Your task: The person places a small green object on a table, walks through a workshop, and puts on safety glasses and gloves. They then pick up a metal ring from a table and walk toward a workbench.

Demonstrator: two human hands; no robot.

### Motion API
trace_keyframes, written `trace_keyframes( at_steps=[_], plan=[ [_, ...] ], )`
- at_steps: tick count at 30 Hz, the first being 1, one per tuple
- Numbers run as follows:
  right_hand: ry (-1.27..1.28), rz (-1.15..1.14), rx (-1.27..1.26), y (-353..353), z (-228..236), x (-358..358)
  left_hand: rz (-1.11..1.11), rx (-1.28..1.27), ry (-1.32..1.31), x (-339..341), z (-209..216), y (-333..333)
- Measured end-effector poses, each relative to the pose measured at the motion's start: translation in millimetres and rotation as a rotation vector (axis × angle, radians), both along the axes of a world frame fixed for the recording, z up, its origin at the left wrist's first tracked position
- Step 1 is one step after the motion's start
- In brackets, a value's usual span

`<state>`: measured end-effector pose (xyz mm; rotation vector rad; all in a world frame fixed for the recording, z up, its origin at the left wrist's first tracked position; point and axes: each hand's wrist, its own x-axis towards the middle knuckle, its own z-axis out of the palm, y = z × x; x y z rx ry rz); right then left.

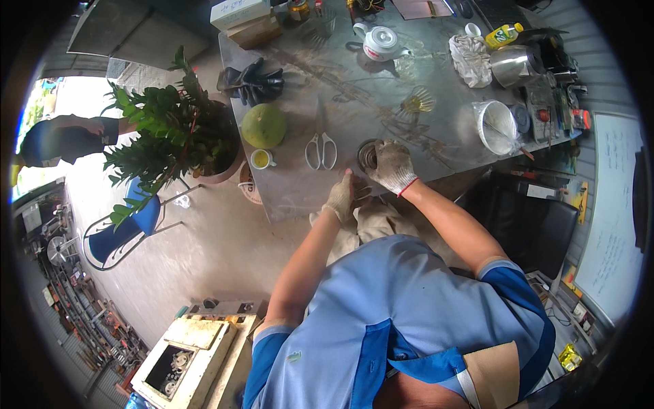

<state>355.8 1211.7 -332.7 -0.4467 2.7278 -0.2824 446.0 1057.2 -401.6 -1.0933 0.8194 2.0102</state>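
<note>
On the near edge of a grey metal table (293, 194), my right hand (395, 169) wears a knitted work glove with a red-and-white cuff. Its fingers grip a dark, round, ringed metal part (367, 155). My left hand (343, 195), also gloved, is just below and left of that part, close to the table edge. Its thumb points up and the fingers reach rightward, apart, with nothing visible in them. White-handled scissors (320, 151) lie to the left of the metal part. Further left are a green pomelo-like fruit (264, 125) and a cup of yellowish liquid (260, 159).
A white teapot (381, 43), black gloves (253, 80) and boxes (246, 22) stand farther back. Rightward are a crumpled cloth (470, 61), steel pot (514, 67) and plastic-lined bucket (496, 127). A potted plant (170, 129), blue chair (122, 232) and person (68, 140) are left.
</note>
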Motion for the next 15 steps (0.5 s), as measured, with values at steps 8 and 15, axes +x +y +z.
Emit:
trace_keyframes(
  at_steps=[8,15],
  plan=[
    [-0.051,-0.139,-0.321,19,-7,-21,-0.076,0.365,-0.023,-1,-24,14],
    [-0.081,0.053,-0.3,32,-65,-50,0.047,0.625,-0.112,-20,-37,30]
  ],
)
